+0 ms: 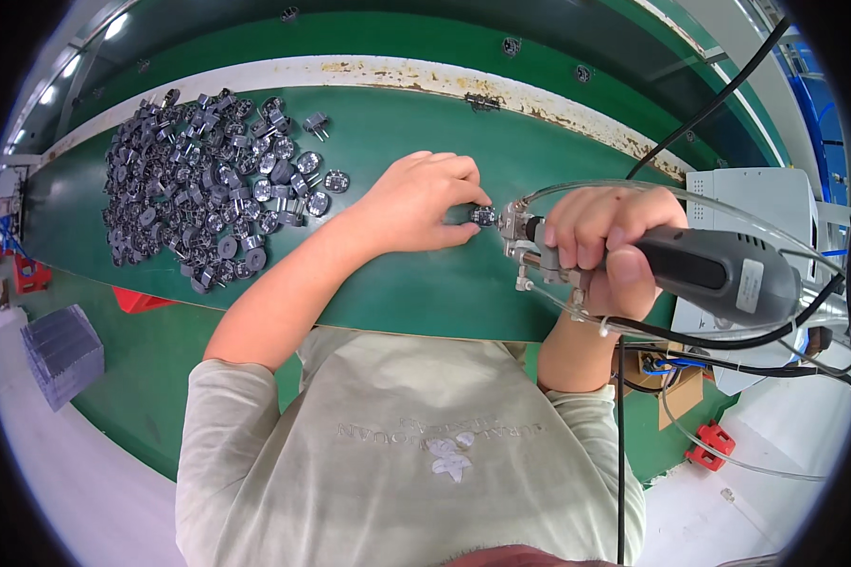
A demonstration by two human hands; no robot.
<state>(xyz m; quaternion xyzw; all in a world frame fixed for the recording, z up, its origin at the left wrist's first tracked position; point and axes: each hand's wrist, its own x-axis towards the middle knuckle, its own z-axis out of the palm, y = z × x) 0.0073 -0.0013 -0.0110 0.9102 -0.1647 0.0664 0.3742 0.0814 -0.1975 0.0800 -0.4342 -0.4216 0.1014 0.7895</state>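
My left hand (424,200) reaches over the bench with thumb and forefinger pinching a small black plug part (483,216). My right hand (603,229) is wrapped round a grey and black electric screwdriver (742,274), held nearly level. The metal nose (514,225) of the screwdriver points left and meets the pinched part, or lies very close to it; I cannot tell which. To the left of my left forearm spreads a large pile of small black plug parts (194,189), several showing two metal pins.
A green bench top (397,293) has a worn white ledge (369,71) behind it. Clear tubes and a black cable (719,99) run from the tool. A white machine (756,198) stands at the right. Below are a grey crate (63,354) and a red stool (712,444).
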